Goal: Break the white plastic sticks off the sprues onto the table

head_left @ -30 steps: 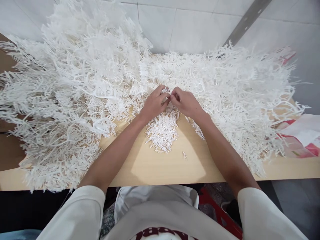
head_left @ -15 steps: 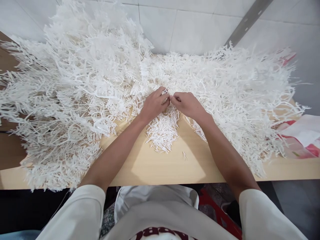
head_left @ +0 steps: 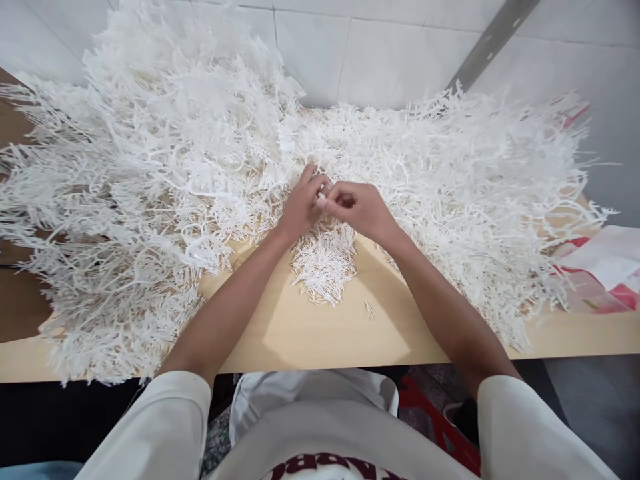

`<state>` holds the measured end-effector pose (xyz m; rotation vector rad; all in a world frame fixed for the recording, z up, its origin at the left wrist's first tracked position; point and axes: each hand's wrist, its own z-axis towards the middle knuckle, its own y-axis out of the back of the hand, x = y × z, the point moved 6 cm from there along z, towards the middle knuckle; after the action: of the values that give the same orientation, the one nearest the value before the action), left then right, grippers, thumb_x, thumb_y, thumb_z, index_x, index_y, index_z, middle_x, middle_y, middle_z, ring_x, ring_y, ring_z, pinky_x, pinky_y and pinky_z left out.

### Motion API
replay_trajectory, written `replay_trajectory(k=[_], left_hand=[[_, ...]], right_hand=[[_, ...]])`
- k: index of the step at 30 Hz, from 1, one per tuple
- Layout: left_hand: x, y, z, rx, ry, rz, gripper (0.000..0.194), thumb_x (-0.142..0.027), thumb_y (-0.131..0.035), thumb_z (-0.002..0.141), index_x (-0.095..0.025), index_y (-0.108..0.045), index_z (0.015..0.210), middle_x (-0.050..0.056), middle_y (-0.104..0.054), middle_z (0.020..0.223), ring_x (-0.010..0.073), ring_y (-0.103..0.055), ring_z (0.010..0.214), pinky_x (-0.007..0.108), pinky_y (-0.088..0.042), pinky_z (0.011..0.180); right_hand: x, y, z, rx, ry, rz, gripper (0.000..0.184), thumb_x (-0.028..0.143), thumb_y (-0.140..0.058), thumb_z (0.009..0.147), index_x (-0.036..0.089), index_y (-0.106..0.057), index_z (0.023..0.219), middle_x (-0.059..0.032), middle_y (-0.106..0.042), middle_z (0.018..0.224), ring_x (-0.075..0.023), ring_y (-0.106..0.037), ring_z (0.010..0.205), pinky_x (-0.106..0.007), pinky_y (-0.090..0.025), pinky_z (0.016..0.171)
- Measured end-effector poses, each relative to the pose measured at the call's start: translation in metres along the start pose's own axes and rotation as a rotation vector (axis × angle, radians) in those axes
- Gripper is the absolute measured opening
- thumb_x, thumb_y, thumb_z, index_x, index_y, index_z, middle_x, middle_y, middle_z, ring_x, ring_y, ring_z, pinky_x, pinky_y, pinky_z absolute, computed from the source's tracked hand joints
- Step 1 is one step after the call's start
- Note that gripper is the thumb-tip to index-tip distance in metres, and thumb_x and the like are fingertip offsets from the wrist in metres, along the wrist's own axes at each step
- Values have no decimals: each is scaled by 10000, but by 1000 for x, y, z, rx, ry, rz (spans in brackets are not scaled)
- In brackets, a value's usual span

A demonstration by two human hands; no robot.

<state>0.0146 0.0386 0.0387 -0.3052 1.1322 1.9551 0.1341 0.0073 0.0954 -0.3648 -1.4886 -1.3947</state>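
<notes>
My left hand (head_left: 301, 208) is curled around a small white plastic piece (head_left: 321, 197), most of it hidden by the fingers. From the right, my right hand (head_left: 364, 210) pinches at the same piece, thumb and forefinger pressed together against the left fingers. Just below both hands lies a small heap of short, thin white sticks (head_left: 324, 270) on the wooden table (head_left: 310, 340). A few loose sticks (head_left: 369, 309) rest apart from it to the right.
A tall mound of white branched plastic strands (head_left: 175, 140) rises on the left, and another tangled mound (head_left: 480, 173) spreads over the right. A pink-and-white plastic bag (head_left: 607, 267) lies at the right end. Behind stands a tiled wall (head_left: 385, 57) with a metal post (head_left: 493, 43).
My right hand has moved left, over the left fingers. My left hand has turned slightly and shifted left, and the white piece between them shows more.
</notes>
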Motion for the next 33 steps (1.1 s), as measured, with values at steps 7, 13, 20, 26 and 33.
replay_trajectory(k=[7, 13, 20, 26, 33], left_hand=[[-6, -3, -1, 39, -20, 81, 438, -523, -245, 998, -227, -566, 1031, 108, -542, 1141, 183, -610, 939, 351, -509, 804], [-11, -7, -3, 136, -19, 158, 426, -518, -282, 999, -202, -567, 1012, 135, -530, 1240, 172, -631, 890, 303, -502, 702], [-13, -8, -4, 119, -33, 218, 423, -494, -284, 1010, -185, -573, 995, 148, -554, 1249, 159, -638, 882, 268, -472, 658], [-12, -7, -2, 123, -25, 254, 337, -460, -383, 995, -194, -588, 967, 127, -579, 1188, 175, -623, 878, 283, -467, 646], [-5, -2, -2, 36, -3, 174, 330, -465, -389, 993, -216, -605, 1014, 91, -580, 1120, 153, -611, 840, 275, -475, 638]], right_hand=[[-50, 10, 11, -138, -145, -201, 366, 590, -501, 901, 251, -543, 1031, 18, -573, 768, -116, -490, 634, -256, -373, 610], [-41, 13, 9, 27, -32, -476, 279, 441, -404, 982, 224, -578, 1013, -42, -632, 868, -168, -528, 741, -295, -353, 687], [-39, 17, 9, 48, 42, -526, 257, 376, -383, 988, 209, -577, 956, -76, -571, 1000, -192, -514, 850, -321, -378, 757], [-32, 10, 10, 91, 164, -359, 286, 423, -388, 983, 223, -552, 861, -84, -508, 1042, -232, -482, 1014, -409, -411, 923], [-10, 12, 6, 53, 122, -352, 400, 563, -365, 965, 227, -556, 863, -70, -559, 1013, -193, -519, 919, -336, -415, 824]])
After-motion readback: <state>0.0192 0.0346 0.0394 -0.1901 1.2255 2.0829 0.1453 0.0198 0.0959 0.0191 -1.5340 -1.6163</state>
